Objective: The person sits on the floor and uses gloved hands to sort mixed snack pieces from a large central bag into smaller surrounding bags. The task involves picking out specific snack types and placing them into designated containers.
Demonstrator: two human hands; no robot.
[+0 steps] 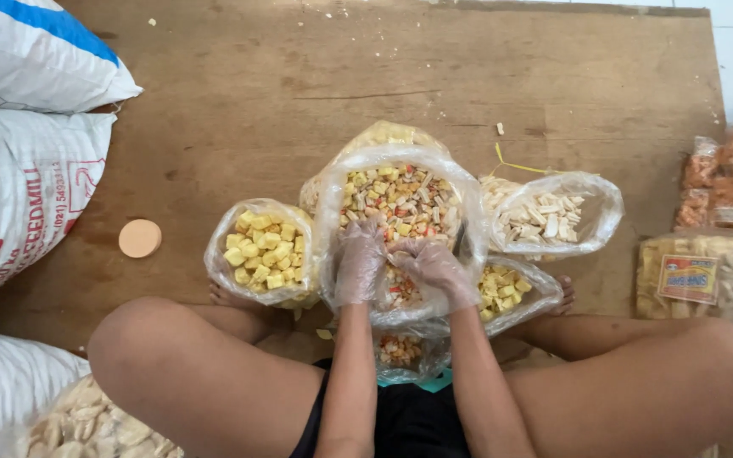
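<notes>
I sit cross-legged on a wooden floor with a large clear plastic bag of mixed snack pieces point(400, 199) in front of me. Both hands wear thin clear plastic gloves and reach into this bag. My left hand point(358, 259) is curled down among the pieces, fingers bent. My right hand point(434, 267) lies close beside it, also curled in the mix. What each hand holds is hidden by the fingers and snacks. A small bag with mixed pieces point(400, 349) rests in my lap below the wrists.
A bag of yellow cubes point(260, 250) is left of the big bag, a bag of pale sticks point(549, 216) right, another yellow-piece bag point(506, 293) near my right knee. White sacks point(19, 170) lie left, packed snacks point(706, 271) right, a round tan lid point(140, 238) on the floor.
</notes>
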